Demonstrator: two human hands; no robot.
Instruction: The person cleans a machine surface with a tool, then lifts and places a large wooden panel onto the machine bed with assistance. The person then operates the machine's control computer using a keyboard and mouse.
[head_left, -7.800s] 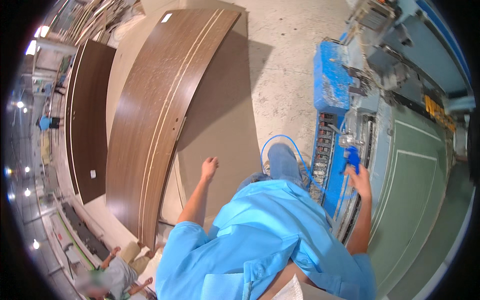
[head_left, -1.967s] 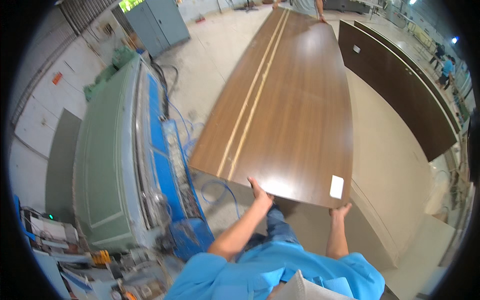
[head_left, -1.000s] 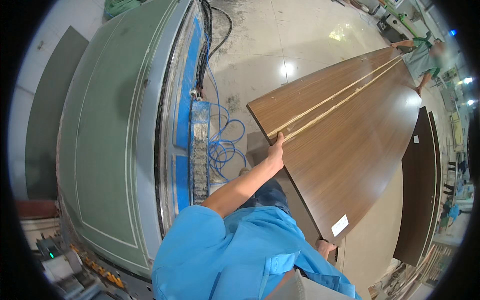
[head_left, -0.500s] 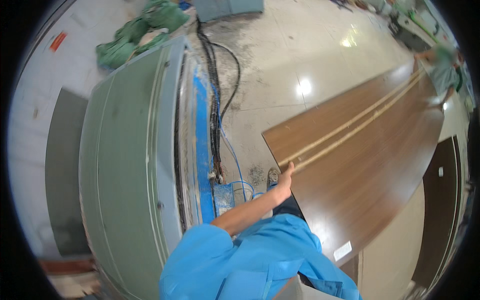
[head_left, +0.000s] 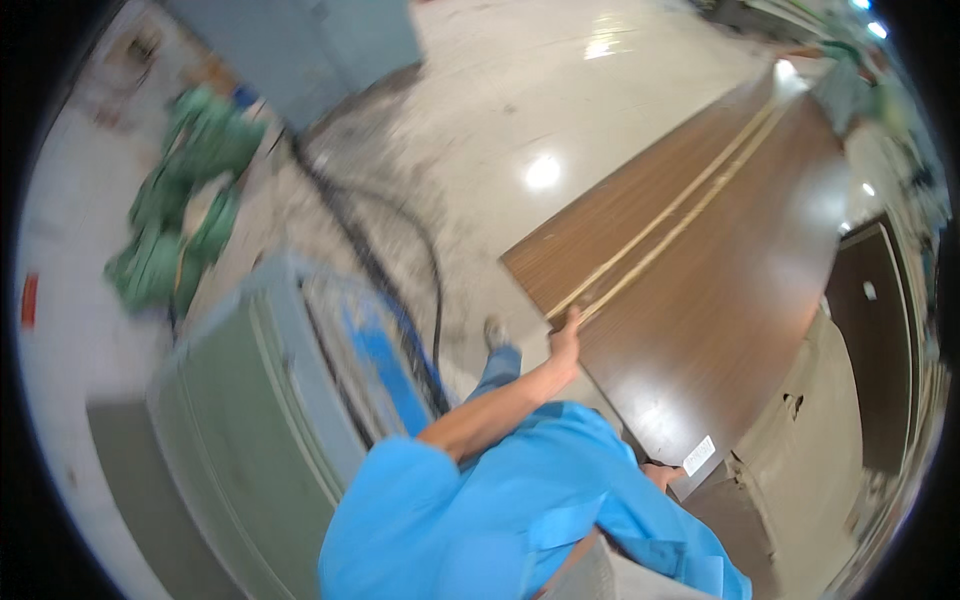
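Note:
A large brown wood-grain panel (head_left: 690, 310) with two pale parallel strips along it stretches away to the far right. My left hand (head_left: 566, 342) grips its near edge beside the strips, thumb on top and fingers hidden underneath. By the panel's near right corner, next to a white label (head_left: 698, 456), my right hand (head_left: 662, 476) holds the edge, partly covered by my blue sleeve. At the far end another person (head_left: 850, 85) has their hands at the panel, though blur hides their grip.
A green-topped machine (head_left: 235, 390) with a blue-grey frame stands left. Black cables (head_left: 365, 240) run along the floor beside it. Green sacks (head_left: 190, 200) lie at the far left, near a grey cabinet (head_left: 300, 50). Beige sheeting (head_left: 810, 430) and a dark panel (head_left: 870, 340) are at the right.
The machine has slid back and lower in view as I moved forward. My right hand has come into sight at the panel's corner. My left hand keeps its hold.

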